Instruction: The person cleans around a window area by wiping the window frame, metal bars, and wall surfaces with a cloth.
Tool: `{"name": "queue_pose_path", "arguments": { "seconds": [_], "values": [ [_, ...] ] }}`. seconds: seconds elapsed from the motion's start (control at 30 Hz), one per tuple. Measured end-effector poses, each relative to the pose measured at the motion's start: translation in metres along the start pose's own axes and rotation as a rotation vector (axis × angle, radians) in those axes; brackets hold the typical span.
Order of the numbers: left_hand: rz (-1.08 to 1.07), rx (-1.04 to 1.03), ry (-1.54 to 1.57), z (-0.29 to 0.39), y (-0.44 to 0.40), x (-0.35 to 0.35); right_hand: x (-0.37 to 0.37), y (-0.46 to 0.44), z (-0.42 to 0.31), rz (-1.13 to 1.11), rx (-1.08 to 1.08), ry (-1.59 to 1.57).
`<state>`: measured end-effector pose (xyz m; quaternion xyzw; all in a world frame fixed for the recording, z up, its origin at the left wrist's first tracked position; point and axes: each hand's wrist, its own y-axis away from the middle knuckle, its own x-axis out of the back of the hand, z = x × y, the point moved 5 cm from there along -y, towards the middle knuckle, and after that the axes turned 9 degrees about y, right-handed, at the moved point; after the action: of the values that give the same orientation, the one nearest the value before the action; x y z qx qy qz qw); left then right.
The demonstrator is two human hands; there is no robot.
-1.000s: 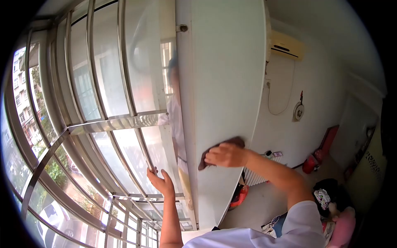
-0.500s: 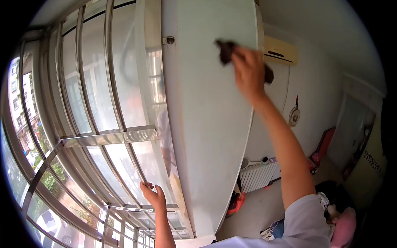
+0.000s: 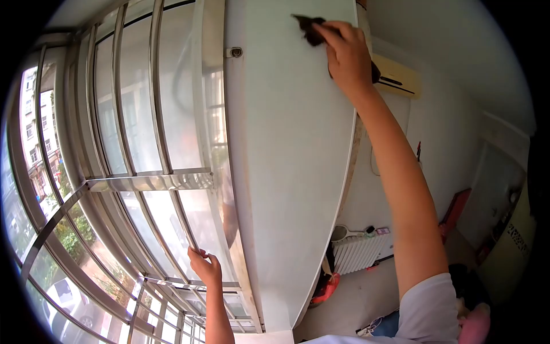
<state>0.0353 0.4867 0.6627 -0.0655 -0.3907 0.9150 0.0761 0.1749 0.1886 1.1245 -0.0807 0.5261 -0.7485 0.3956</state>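
High up, my right hand (image 3: pixel 349 54) presses a dark cloth (image 3: pixel 311 31) against a pale, flat panel (image 3: pixel 298 160). Part of the cloth sticks out past the fingertips, and another dark bit shows behind the wrist side of the hand. Lower on the left, my left hand (image 3: pixel 205 267) is closed around a thin metal bar (image 3: pixel 184 221) of the window grille. The bar's lower part is hidden by the fingers.
A metal grille (image 3: pixel 149 182) spans the left side, with trees and a white car (image 3: pixel 69 298) outside. Right of the panel's edge are an air conditioner (image 3: pixel 395 77), a white radiator (image 3: pixel 358 252) with a racket (image 3: pixel 342 232) on it, and a red bag (image 3: pixel 326 288).
My right hand has moved upward along the panel with the cloth. My left hand stays on the bar, and the view has shifted slightly.
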Motion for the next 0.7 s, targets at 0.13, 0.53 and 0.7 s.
{"name": "queue_pose_path", "arguments": {
  "seconds": [0.13,0.53,0.7],
  "values": [
    [-0.017,0.054,0.046,0.006,0.003,0.000,-0.007,0.011,-0.031,0.022,-0.101,0.025],
    [-0.272,0.068,0.146,0.003,-0.005,0.015,0.072,0.208,-0.177,-0.259,0.341,-0.388],
    [-0.341,0.019,0.088,0.000,-0.008,0.016,0.027,0.085,-0.080,-0.225,0.118,-0.028]
  ]
}}
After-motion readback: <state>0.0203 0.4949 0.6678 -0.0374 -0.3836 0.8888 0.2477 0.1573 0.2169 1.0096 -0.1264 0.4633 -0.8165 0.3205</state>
